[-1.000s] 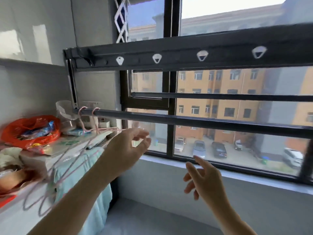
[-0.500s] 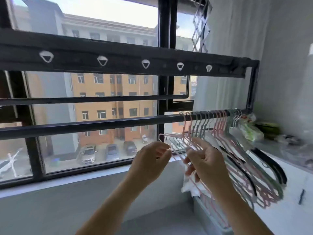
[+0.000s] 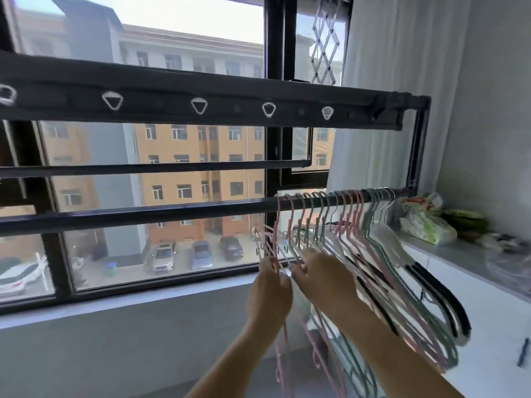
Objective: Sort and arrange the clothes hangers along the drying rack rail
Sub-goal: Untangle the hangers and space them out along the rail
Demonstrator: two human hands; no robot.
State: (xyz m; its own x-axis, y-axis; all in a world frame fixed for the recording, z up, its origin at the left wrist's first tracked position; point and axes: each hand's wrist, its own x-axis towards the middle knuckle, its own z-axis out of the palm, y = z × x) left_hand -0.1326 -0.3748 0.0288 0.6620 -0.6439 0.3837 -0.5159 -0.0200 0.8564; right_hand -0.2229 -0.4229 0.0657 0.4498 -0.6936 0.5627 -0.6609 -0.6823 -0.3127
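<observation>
1. The dark round metal rail [image 3: 143, 215] of the drying rack is strung left to right across the window [image 3: 161, 254].
2. The pink, green and white plastic clothes hangers [image 3: 382, 254] are all crammed at the rail's right end. They're hooked side by side, with the bodies swung out to the near right over the white tabletop [image 3: 488, 297].
3. The leftmost pink plastic hanger [image 3: 276, 239] is pinched low on its neck by the left hand [image 3: 270, 294]. The right hand [image 3: 321, 282] is pressed right beside it, fingers hooked into the next hangers along. Which one exactly can't be told.
4. The unused rail lies left of both hands, and the left hand is nearer it. So that pink one probably gets slid left along the rail's long axis while the rest are held back.
</observation>
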